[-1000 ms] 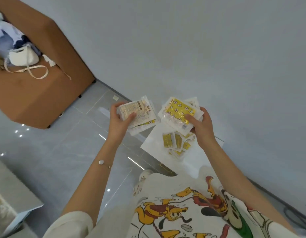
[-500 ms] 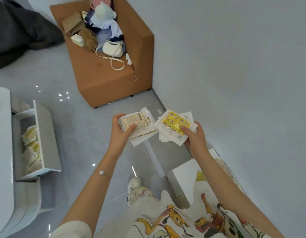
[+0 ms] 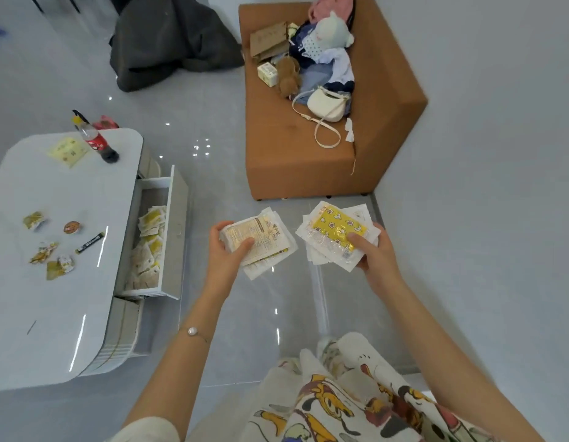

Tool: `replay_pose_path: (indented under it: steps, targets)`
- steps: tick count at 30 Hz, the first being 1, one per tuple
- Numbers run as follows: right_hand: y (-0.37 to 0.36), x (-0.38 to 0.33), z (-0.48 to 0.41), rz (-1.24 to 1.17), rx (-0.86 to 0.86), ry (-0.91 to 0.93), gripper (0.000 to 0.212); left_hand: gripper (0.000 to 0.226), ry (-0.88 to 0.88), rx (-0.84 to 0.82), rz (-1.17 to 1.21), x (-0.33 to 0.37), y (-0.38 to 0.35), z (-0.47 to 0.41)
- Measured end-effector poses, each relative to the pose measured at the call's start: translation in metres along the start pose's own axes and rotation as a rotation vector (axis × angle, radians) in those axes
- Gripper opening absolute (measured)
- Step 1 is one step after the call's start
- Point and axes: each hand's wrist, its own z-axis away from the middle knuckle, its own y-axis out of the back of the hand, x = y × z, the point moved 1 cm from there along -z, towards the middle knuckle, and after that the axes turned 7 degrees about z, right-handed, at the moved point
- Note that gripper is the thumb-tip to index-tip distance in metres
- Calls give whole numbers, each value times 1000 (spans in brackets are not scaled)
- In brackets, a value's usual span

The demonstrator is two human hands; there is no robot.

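My left hand (image 3: 224,255) grips a stack of flat white packets (image 3: 267,242), printed side up, thumb on top. My right hand (image 3: 374,250) holds a second stack of packets (image 3: 335,231) whose top one is yellow with small pictures; the thumb presses on its near edge. Both stacks hang in front of me above the grey floor. To the left, an open drawer (image 3: 169,237) of a white table (image 3: 63,282) holds several similar yellow and white packets (image 3: 149,244).
On the table lie several loose packets (image 3: 47,253), a yellow sheet (image 3: 67,151), a cola bottle (image 3: 96,141) and a small dark stick (image 3: 90,243). A brown sofa (image 3: 295,161) with bags and clothes stands ahead by the wall. A dark cloth heap (image 3: 168,39) lies far back.
The view has swung left, away from the white box of packets by the wall, bringing the table and open drawer into sight. Both hands keep their stacks.
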Motion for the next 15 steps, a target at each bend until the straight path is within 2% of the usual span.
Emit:
replay_pose_path:
  steps: [4, 9, 15]
  targets:
    - [-39, -17, -54, 74, -113, -32, 48, 48, 21, 110, 34, -4, 11, -40]
    - [-79, -45, -126, 152, -247, -28, 30, 48, 50, 244, 51, -2, 11, -93]
    - [-125, -87, -197, 243, -402, -21, 29, 49, 77, 438, 112, 11, 5, -138]
